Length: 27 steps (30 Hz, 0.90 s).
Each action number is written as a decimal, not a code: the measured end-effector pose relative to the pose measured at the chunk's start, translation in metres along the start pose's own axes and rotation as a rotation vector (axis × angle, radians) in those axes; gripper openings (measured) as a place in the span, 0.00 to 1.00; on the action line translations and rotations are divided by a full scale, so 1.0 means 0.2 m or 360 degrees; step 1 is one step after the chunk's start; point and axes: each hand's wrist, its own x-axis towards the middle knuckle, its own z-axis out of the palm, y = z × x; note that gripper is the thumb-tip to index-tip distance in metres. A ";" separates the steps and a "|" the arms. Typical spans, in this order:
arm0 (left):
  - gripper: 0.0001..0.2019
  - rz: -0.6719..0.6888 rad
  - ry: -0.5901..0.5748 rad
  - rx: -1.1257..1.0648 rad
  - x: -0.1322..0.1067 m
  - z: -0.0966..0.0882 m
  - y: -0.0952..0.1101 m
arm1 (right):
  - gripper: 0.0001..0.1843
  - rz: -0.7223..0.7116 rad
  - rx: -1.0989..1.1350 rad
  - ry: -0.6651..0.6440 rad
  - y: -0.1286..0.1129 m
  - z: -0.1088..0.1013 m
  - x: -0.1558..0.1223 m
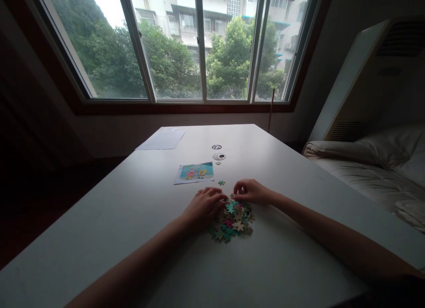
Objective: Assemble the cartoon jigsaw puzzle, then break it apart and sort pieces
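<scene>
A heap of small coloured jigsaw pieces (234, 220) lies on the white table (133, 219). My left hand (205, 206) rests palm down on the heap's left edge, fingers spread flat over the pieces. My right hand (249, 192) sits at the heap's far edge with its fingers curled together in a pinch on a piece. A single loose piece (221, 182) lies just beyond the hands. A printed cartoon picture (195, 172) lies flat farther back.
Two small round objects (218, 152) and another stray piece (218, 163) sit beyond the picture. A white sheet of paper (161, 139) lies at the far left corner. A bed with pale bedding (372, 166) stands to the right; a wide window (186, 47) faces me.
</scene>
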 end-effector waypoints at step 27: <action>0.04 0.0061 0.0566 -0.0586 0.01 0.02 0.05 | 0.02 -0.1194 -0.0960 0.0802 -0.11 0.06 -0.12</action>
